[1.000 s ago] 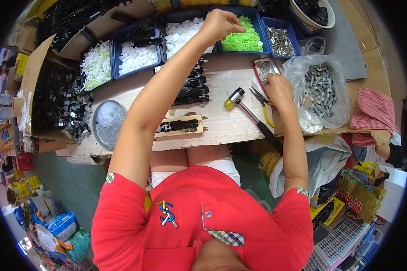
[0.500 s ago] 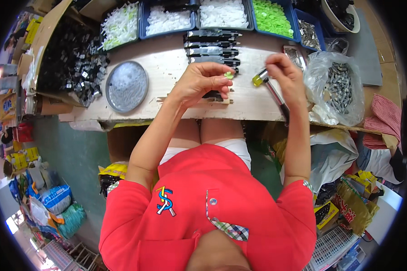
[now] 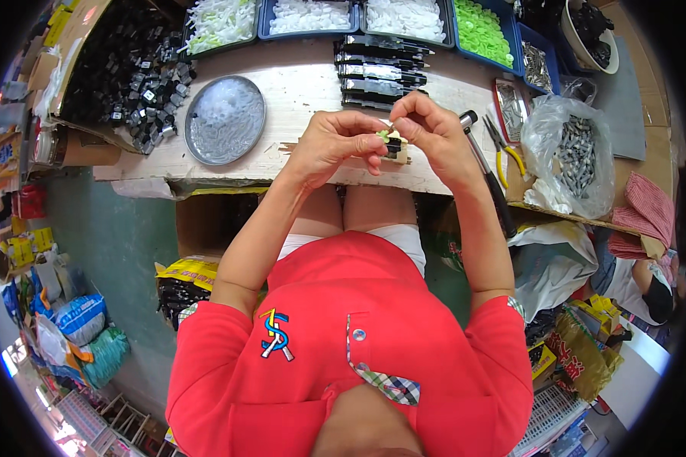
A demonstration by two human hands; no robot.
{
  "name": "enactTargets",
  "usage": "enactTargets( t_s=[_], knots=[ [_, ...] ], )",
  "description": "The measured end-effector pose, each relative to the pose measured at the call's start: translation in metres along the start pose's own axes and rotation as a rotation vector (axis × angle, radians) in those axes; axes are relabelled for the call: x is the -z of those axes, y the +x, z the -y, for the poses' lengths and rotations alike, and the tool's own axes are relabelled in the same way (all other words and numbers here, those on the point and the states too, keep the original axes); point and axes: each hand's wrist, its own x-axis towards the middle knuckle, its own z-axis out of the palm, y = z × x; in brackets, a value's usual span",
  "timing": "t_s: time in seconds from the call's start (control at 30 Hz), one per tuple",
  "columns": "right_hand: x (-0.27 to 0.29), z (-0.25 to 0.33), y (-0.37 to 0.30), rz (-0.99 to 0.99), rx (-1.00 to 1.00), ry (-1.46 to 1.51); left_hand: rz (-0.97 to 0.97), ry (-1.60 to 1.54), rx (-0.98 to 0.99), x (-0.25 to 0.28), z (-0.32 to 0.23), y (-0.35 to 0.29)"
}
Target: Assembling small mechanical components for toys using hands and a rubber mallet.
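My left hand (image 3: 335, 145) and my right hand (image 3: 427, 133) meet over the front edge of the wooden workbench (image 3: 305, 91). Between their fingertips they pinch a small green plastic piece (image 3: 385, 136), just above a small wooden jig with a black part (image 3: 395, 150). A row of black assembled parts (image 3: 377, 68) lies on the bench right behind the hands. A blue bin of green pieces (image 3: 480, 30) stands at the back right.
A round metal dish of clear bits (image 3: 225, 118) sits left of the hands. A hammer (image 3: 484, 167) and yellow-handled pliers (image 3: 504, 148) lie to the right, beside a plastic bag of metal parts (image 3: 575, 156). Bins of white pieces (image 3: 404, 15) and a box of black parts (image 3: 126, 72) line the back.
My left hand came back from the green bin at the rear to the bench front. Both hands have closed together on the small green piece.
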Motion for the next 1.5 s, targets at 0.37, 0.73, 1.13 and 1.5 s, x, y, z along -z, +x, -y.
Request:
enactTargets(
  t_s=[0.37, 0.73, 1.13, 1.5],
  knots=[
    [-0.032, -0.008, 0.000, -0.244, 0.257, -0.216, -0.142, -0.092, -0.171, 0.008, 0.017, -0.004],
    [-0.031, -0.010, -0.003, -0.277, 0.696, -0.876, -0.237, 0.060, -0.249, 0.006, 0.016, -0.007],
    [-0.020, -0.032, 0.010, 0.091, 0.549, -1.097, -0.340, 1.304, -0.717, 0.034, 0.024, -0.013],
    [-0.027, -0.013, 0.021, 0.298, 0.499, -1.230, -0.312, 1.258, -0.681, 0.037, 0.035, -0.008]
  ],
)
